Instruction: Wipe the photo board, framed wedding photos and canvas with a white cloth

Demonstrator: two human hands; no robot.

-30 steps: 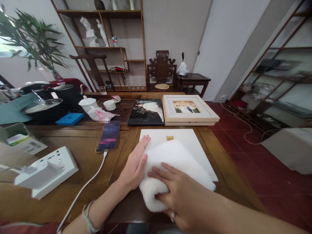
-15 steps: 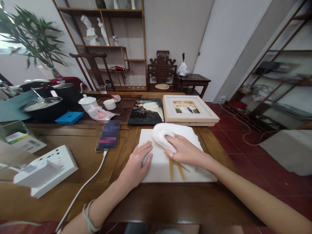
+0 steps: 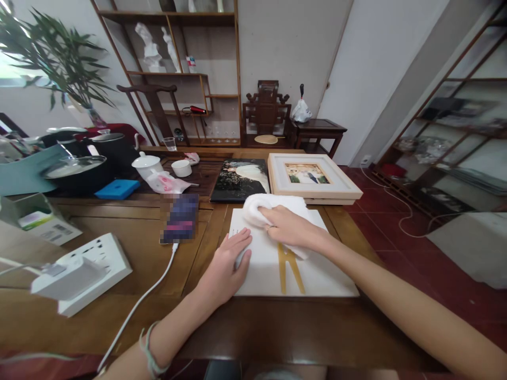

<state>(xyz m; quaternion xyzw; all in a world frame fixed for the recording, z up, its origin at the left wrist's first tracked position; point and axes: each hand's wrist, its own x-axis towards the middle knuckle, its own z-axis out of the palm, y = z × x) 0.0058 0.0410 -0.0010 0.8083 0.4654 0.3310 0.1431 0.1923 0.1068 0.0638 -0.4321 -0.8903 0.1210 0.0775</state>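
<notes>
A flat white board (image 3: 257, 279) with gold strips (image 3: 288, 269) on its face lies at the table's front edge. My right hand (image 3: 287, 227) is closed on a bunched white towel (image 3: 253, 208), which rests against the board's far part and covers some of it. My left hand (image 3: 229, 264) lies on the board's left side, fingers stretched out, near some small dark print. Just beyond the board are a dark photo panel (image 3: 225, 182) and a light wooden picture frame (image 3: 275, 182) holding a photo.
To the left lie a phone (image 3: 180, 219) on a white charging cable (image 3: 146, 295) and a white power strip (image 3: 119, 258). Farther back are a blue box (image 3: 117, 189), a lidded pan (image 3: 75, 168), a white lidded bowl (image 3: 146, 164) and a small white cup (image 3: 181, 168).
My right hand has moved the towel left and toward the far edge, uncovering more of the gold strips. My left hand stays on the board. The view has shifted slightly.
</notes>
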